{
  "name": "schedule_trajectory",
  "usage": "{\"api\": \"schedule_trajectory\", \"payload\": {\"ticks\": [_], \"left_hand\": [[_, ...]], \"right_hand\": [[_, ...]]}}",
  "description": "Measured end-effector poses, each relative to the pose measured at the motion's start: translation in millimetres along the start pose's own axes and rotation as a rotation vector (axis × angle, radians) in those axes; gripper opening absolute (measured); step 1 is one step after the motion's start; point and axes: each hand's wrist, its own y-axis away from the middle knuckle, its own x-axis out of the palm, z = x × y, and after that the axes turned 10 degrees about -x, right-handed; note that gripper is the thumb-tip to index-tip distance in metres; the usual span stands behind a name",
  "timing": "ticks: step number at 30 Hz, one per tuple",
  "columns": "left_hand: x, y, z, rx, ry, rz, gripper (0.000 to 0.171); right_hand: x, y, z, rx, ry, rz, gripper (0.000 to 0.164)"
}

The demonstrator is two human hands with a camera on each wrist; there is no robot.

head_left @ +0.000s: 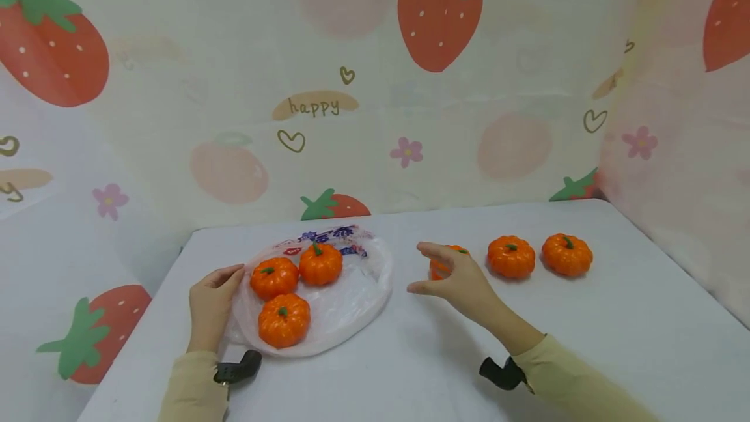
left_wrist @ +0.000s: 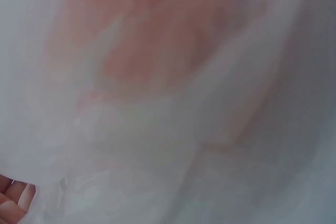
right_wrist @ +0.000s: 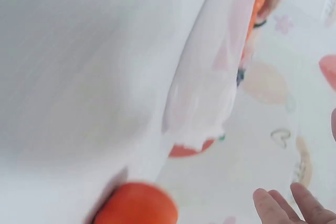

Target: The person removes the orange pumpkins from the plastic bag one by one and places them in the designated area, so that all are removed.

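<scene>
A white translucent plastic bag (head_left: 346, 311) lies spread on the table, its mouth rolled open in a ring. Three small orange pumpkins with green stems are in it: one at the back (head_left: 320, 264), one at the left (head_left: 274, 278) and one in front (head_left: 284, 320). My left hand (head_left: 213, 292) pinches the bag's left rim. In the left wrist view the bag's thin film covers most of the frame. My right hand (head_left: 459, 284) is raised, thumb and fingers spread apart with nothing between them, partly hiding another pumpkin (head_left: 438, 270) behind it.
Right of that hand, two more pumpkins stand in a row, a nearer one (head_left: 511, 257) and a farther one (head_left: 567, 255). The white table (head_left: 375, 383) ends at a strawberry-printed curtain (head_left: 351, 168) that hangs behind and on both sides.
</scene>
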Motion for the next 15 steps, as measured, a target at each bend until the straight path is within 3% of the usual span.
{"api": "schedule_trajectory", "payload": {"ticks": [8,15], "left_hand": [[-0.3,1.9,-0.6,-0.002,-0.002,0.005,0.043],[-0.6,1.7,-1.7,-0.009,-0.009,0.013,0.044]], "right_hand": [[51,-14,15,-0.020,-0.151,0.072,0.076],[84,-24,19,-0.054,-0.147,0.149,0.076]]}}
